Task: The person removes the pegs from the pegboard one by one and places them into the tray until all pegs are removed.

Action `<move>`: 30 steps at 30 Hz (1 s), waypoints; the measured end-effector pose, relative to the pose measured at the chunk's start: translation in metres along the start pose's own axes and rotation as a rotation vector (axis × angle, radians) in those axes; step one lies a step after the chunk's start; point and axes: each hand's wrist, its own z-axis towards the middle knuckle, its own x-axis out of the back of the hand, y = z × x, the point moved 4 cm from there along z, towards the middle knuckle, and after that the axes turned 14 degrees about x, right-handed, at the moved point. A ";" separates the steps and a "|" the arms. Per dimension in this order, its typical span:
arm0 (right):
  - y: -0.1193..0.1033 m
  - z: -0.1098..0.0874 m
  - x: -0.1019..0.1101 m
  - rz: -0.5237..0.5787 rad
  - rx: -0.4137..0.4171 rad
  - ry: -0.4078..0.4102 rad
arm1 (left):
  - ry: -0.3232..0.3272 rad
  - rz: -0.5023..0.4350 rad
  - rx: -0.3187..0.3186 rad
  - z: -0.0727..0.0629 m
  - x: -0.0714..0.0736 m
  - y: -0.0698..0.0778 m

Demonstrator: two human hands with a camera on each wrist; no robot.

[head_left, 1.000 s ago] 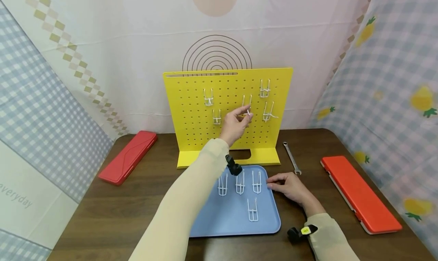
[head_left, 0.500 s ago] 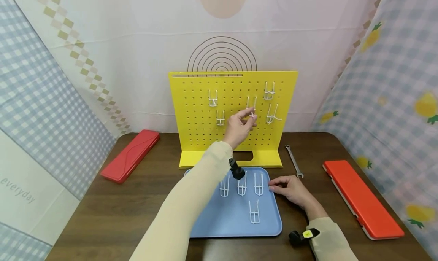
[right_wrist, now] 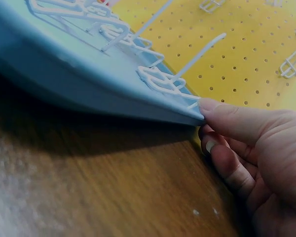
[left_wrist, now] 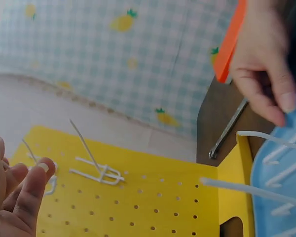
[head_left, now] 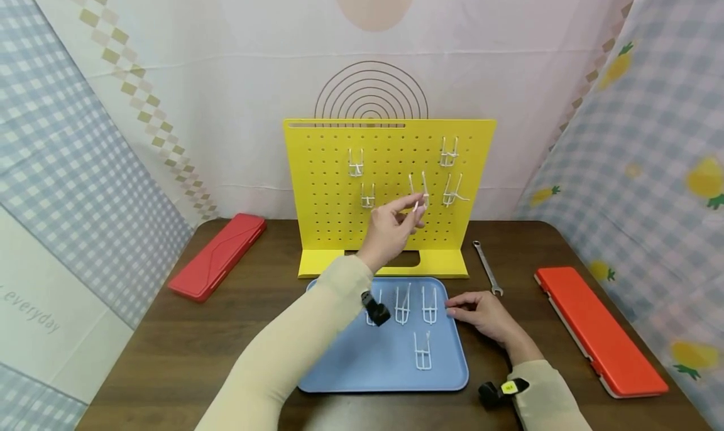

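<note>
My left hand [head_left: 396, 227] pinches a white wire pegboard hook [head_left: 425, 183] between thumb and fingertips, in front of the upright yellow pegboard [head_left: 334, 230]. Fingers cover its lower part. Other hooks hang on the board: an upper left hook [head_left: 356, 168], one below it [head_left: 368, 201], an upper right hook [head_left: 449, 159] and a lower right hook [head_left: 450, 197]. At the right edge of the blue tray [head_left: 351, 371], my right hand [head_left: 489, 318] grips the rim, thumb [right_wrist: 217, 109] on top and fingers beneath. Several white hooks [head_left: 422, 359] lie on this tray.
A wrench [head_left: 488, 267] lies right of the board on the brown table [head_left: 186, 349]. Flat red cases rest at both sides, a left case [head_left: 217, 257] and a right case [head_left: 599, 330]. Cloth curtains [head_left: 249, 92] enclose the back and sides.
The left hand has drawn down and toward me with the hook, which sits lower against the board. The right hand keeps its hold on the tray's edge. The head view has shifted slightly.
</note>
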 end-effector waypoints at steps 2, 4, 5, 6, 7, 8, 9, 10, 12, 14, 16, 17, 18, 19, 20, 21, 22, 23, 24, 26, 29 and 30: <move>0.000 0.000 -0.001 -0.003 0.000 0.001 | -0.003 0.041 -0.033 -0.017 0.008 0.001; 0.000 0.000 -0.001 -0.010 -0.003 0.004 | -0.004 0.067 -0.071 -0.034 0.017 0.001; 0.000 0.000 -0.001 -0.013 -0.005 0.005 | 0.002 0.077 -0.091 -0.043 0.023 0.001; 0.001 0.000 -0.001 -0.018 -0.007 0.005 | 0.014 0.091 -0.108 -0.051 0.028 0.000; 0.002 -0.001 -0.001 -0.021 -0.007 0.004 | 0.030 0.100 -0.124 -0.060 0.034 -0.002; 0.002 -0.001 0.000 -0.024 -0.008 0.004 | 0.051 0.120 -0.142 -0.068 0.040 -0.003; 0.002 -0.001 0.000 -0.027 -0.007 0.003 | 0.074 0.137 -0.157 -0.076 0.047 -0.005; 0.003 0.000 0.000 -0.028 -0.005 0.002 | 0.098 0.157 -0.164 -0.084 0.053 -0.008; 0.003 0.000 0.000 -0.027 -0.002 0.002 | 0.142 0.199 -0.169 -0.098 0.066 -0.013; 0.003 0.001 0.000 -0.027 -0.003 0.001 | 0.180 0.253 -0.159 -0.110 0.077 -0.020; 0.003 0.001 0.001 -0.027 -0.006 0.002 | 0.200 0.293 -0.144 -0.117 0.085 -0.030; 0.003 0.001 0.002 -0.027 -0.008 0.002 | 0.207 0.317 -0.136 -0.119 0.088 -0.034; 0.004 0.001 0.002 -0.027 -0.010 0.001 | 0.213 0.344 -0.128 -0.120 0.091 -0.040; 0.004 0.001 0.003 -0.028 -0.009 0.000 | 0.213 0.370 -0.120 -0.121 0.093 -0.045; 0.005 0.001 0.003 -0.028 -0.008 0.001 | 0.208 0.395 -0.112 -0.122 0.095 -0.050; 0.005 0.001 0.003 -0.026 -0.007 0.002 | 0.199 0.422 -0.104 -0.121 0.096 -0.056; 0.005 0.001 0.003 -0.025 -0.004 0.004 | 0.188 0.449 -0.098 -0.121 0.096 -0.061; 0.005 0.001 0.003 -0.024 0.001 0.006 | 0.170 0.476 -0.092 -0.121 0.097 -0.064; 0.005 0.000 0.003 -0.020 0.008 0.006 | 0.150 0.503 -0.085 -0.121 0.096 -0.069; 0.003 0.000 0.003 -0.013 0.019 0.011 | 0.105 0.548 -0.072 -0.120 0.095 -0.077; 0.001 -0.001 0.001 -0.007 0.032 0.013 | 0.057 0.590 -0.038 -0.121 0.093 -0.088; 0.001 0.000 0.000 -0.005 0.035 0.013 | 0.046 0.596 -0.022 -0.121 0.092 -0.091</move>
